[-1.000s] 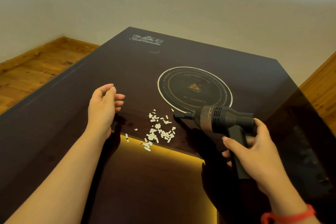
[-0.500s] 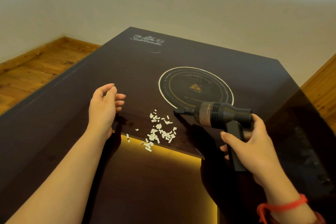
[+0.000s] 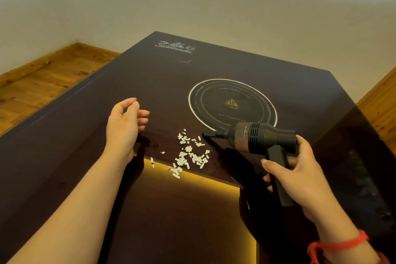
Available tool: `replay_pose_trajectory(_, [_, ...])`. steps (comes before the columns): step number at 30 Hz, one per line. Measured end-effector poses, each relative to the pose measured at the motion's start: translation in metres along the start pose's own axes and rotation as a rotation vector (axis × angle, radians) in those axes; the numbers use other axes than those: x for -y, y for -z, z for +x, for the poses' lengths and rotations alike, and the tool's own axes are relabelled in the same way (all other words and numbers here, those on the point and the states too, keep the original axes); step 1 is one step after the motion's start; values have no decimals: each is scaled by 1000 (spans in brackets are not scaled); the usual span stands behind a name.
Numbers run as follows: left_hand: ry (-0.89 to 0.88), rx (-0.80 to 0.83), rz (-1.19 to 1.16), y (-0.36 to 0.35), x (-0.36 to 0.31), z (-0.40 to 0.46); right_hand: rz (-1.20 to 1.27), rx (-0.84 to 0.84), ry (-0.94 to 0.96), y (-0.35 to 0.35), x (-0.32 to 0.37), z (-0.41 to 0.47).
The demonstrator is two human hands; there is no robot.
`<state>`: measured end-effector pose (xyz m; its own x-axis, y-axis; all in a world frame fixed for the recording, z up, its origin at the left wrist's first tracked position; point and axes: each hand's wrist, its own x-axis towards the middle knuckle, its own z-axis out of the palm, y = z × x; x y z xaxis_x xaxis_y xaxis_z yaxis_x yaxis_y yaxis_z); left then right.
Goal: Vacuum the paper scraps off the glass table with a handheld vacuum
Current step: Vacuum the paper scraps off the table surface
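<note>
While right hand (image 3: 300,178) grips vacuum (image 3: 261,139), nozzle beside scraps (image 3: 188,154); pile near table's (image 3: 85,135) front edge unswept; left hand (image 3: 124,126) loose, empty.

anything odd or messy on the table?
Yes: white paper scraps lie strewn on the dark glass table, a few stray ones left of the pile. The vacuum, held by the right hand, points its nozzle at them.
</note>
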<state>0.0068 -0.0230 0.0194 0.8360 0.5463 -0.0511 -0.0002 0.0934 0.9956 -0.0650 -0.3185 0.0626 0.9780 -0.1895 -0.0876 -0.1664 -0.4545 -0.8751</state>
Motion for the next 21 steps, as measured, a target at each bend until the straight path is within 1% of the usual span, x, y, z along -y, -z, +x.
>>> replay_pose_trajectory(21, [-3,2,-1,0,-1,-1,-63,52,79,8,-5,-3])
